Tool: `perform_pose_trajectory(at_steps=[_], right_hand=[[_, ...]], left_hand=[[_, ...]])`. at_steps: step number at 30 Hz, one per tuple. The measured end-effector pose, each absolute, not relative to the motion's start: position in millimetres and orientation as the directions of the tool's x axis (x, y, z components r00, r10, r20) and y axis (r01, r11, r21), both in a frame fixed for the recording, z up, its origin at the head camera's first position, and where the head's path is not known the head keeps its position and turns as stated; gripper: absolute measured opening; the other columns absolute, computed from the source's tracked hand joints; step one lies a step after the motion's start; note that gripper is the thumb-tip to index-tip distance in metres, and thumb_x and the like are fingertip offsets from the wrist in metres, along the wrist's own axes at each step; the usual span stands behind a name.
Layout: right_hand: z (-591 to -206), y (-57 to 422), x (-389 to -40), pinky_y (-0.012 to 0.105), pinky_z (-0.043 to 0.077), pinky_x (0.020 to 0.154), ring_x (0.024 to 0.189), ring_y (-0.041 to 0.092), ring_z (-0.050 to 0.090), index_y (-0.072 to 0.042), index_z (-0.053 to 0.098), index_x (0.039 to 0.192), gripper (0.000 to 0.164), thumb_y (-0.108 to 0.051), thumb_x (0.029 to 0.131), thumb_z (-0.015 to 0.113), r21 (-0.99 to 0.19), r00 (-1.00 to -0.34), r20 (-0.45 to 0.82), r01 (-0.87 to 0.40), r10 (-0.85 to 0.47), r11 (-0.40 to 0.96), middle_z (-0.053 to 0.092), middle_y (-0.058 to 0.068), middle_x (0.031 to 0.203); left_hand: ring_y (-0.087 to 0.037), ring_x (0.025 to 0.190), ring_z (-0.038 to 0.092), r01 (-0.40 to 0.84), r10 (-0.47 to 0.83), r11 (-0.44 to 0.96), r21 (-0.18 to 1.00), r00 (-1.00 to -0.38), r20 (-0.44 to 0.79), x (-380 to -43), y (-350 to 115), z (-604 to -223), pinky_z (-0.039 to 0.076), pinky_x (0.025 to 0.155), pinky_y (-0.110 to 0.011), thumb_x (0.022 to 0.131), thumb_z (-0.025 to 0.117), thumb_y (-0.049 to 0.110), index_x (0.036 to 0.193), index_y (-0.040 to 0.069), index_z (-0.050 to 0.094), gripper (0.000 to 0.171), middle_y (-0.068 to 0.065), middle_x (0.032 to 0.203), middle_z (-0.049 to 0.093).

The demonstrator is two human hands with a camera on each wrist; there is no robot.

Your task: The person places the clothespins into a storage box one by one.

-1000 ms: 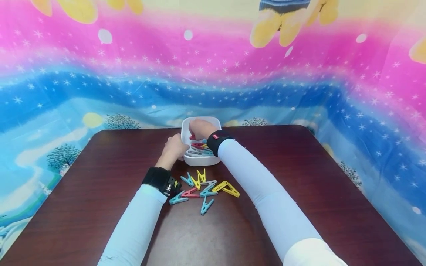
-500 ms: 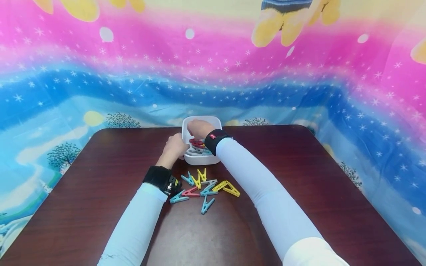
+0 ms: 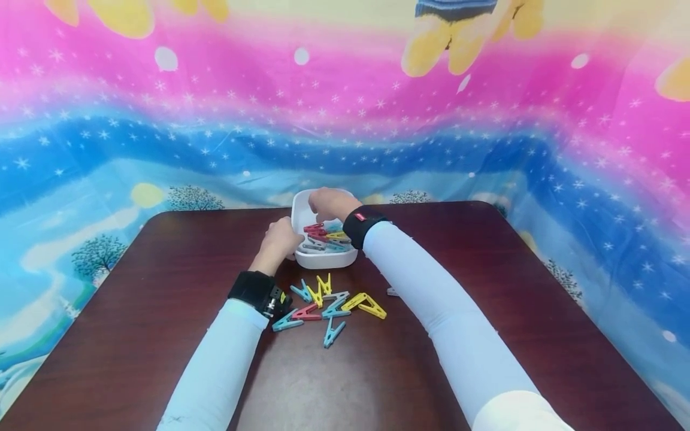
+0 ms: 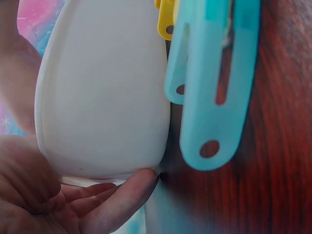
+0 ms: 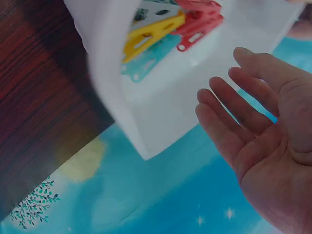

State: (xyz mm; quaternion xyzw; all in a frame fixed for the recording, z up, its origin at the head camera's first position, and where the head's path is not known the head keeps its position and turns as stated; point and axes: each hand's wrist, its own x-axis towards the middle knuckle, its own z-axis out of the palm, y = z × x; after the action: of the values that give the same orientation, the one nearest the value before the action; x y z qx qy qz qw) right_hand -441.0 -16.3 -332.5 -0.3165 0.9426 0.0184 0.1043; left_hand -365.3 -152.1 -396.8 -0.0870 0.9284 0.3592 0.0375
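A white plastic box (image 3: 326, 260) stands at the table's far edge with several coloured clothespins (image 3: 319, 235) in it. My left hand (image 3: 277, 242) holds the box's left side; in the left wrist view its thumb lies at the rim and a finger curls along the outer wall (image 4: 107, 87). Over the box's far part hovers my right hand (image 3: 330, 205). The right wrist view shows that hand (image 5: 273, 126) with loosely extended fingers and nothing in it, apart from the red clothespins (image 5: 200, 22). The right hand and wrist hide part of the box's right side.
In front of the box lie several loose clothespins: yellow (image 3: 366, 304), light blue (image 3: 333, 332), red (image 3: 306, 312) and grey ones. A grey piece (image 3: 393, 292) shows beside the right sleeve (image 3: 431, 299). A patterned cloth (image 3: 259, 149) hangs behind the dark wooden table (image 3: 188, 287).
My right hand has risen and shifted right, away from the red clothespins, so more of the box's contents shows. The grey piece by the sleeve has come into view. My left hand stays put.
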Motion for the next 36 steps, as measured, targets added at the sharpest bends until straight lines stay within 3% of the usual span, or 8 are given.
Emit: perform_pose_trajectory(at_steps=[9, 18, 29, 36], right_hand=[[-299, 33, -424, 0.038, 0.048, 0.086, 0.103, 0.019, 0.054, -0.013, 0.058, 0.119, 0.038, -0.031, 0.086, 0.065, -0.147, -0.807, -0.094, -0.568, -0.583, 0.810, 0.058, 0.004, 0.115], [-282, 95, -377, 0.043, 0.048, 0.086, 0.106, 0.024, 0.054, -0.014, 0.056, 0.120, 0.042, -0.034, 0.085, 0.066, -0.281, -0.908, -0.010, -0.400, -0.419, 0.872, 0.059, 0.007, 0.115], [-324, 131, -357, 0.040, 0.050, 0.078, 0.091, 0.023, 0.058, -0.006, 0.058, 0.117, 0.048, -0.032, 0.079, 0.072, -0.191, -0.915, -0.188, -0.323, -0.357, 0.927, 0.061, 0.008, 0.108], [-340, 126, -355, 0.033, 0.047, 0.054, 0.066, 0.020, 0.054, -0.007, 0.067, 0.090, 0.032, -0.035, 0.076, 0.074, -0.140, -0.889, -0.360, -0.250, -0.285, 0.958, 0.061, 0.006, 0.079]], left_hand=[[-0.028, 0.079, 0.064, -0.191, -0.136, 0.713, 0.675, -0.982, -0.133, -365, -150, -400, 0.056, 0.050, -0.032, 0.088, 0.061, 0.018, 0.128, 0.001, 0.044, 0.046, -0.018, 0.107, 0.057], [-0.029, 0.082, 0.064, -0.198, -0.144, 0.709, 0.676, -0.980, -0.136, -365, -150, -399, 0.057, 0.053, -0.034, 0.089, 0.061, 0.018, 0.129, 0.001, 0.043, 0.047, -0.019, 0.108, 0.056], [-0.028, 0.079, 0.064, -0.182, -0.143, 0.710, 0.681, -0.983, -0.113, -363, -147, -401, 0.056, 0.051, -0.033, 0.088, 0.062, 0.019, 0.128, 0.001, 0.044, 0.047, -0.017, 0.106, 0.057], [-0.028, 0.082, 0.064, -0.200, -0.148, 0.714, 0.670, -0.980, -0.135, -362, -147, -398, 0.056, 0.053, -0.034, 0.089, 0.062, 0.019, 0.130, 0.001, 0.042, 0.049, -0.018, 0.108, 0.056]])
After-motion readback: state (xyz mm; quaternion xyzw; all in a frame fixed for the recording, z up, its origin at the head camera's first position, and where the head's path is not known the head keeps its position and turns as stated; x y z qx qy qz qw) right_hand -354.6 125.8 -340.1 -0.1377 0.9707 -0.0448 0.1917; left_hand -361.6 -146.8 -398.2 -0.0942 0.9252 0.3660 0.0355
